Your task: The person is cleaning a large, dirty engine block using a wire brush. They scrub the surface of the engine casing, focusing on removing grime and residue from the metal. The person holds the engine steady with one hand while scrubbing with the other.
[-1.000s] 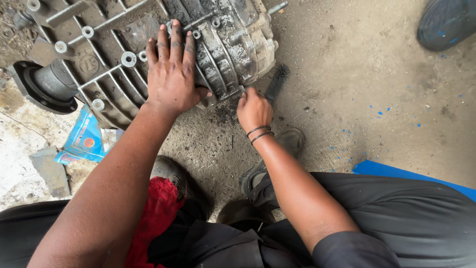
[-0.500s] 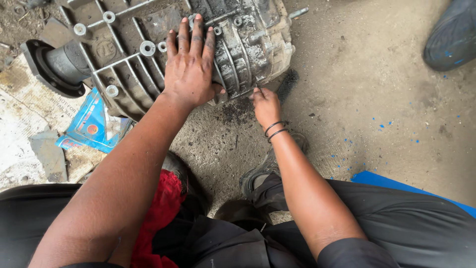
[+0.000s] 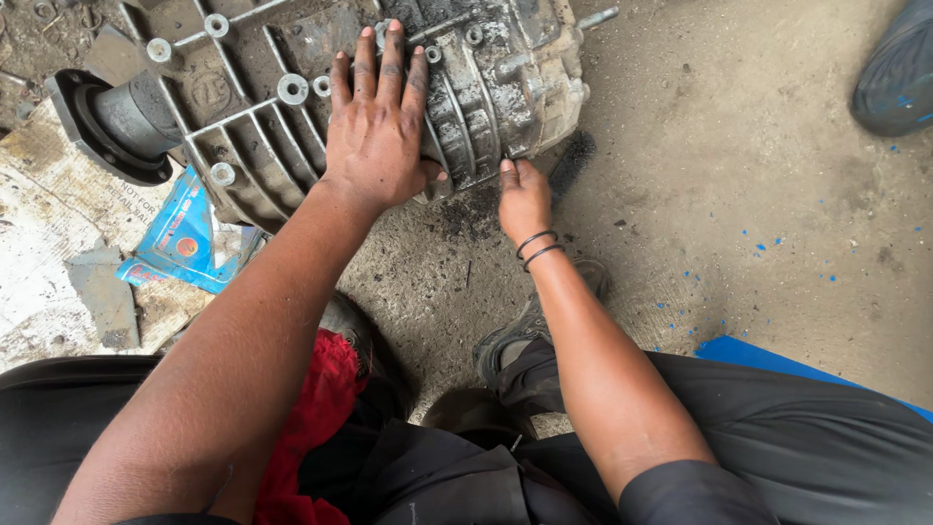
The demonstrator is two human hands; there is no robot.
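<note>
Right hand [image 3: 525,199] rose to gearbox housing [image 3: 486,68] on gritty concrete floor [image 3: 739,146].

One camera on my head, looking steeply down at the ground in front of me.

It faces almost straight down past my own arms and lap, close enough that my forearms fill the near half of the view. My left hand [image 3: 379,126] and right hand [image 3: 525,199] sit in the upper middle, with the grimy metal gear housing [image 3: 292,87] running off the far edge and the far left. The concrete floor [image 3: 739,146] takes the right side, and a dark shoe [image 3: 899,73] is cut off at the far right corner. There is only this view, so nothing is shared with another.
</note>
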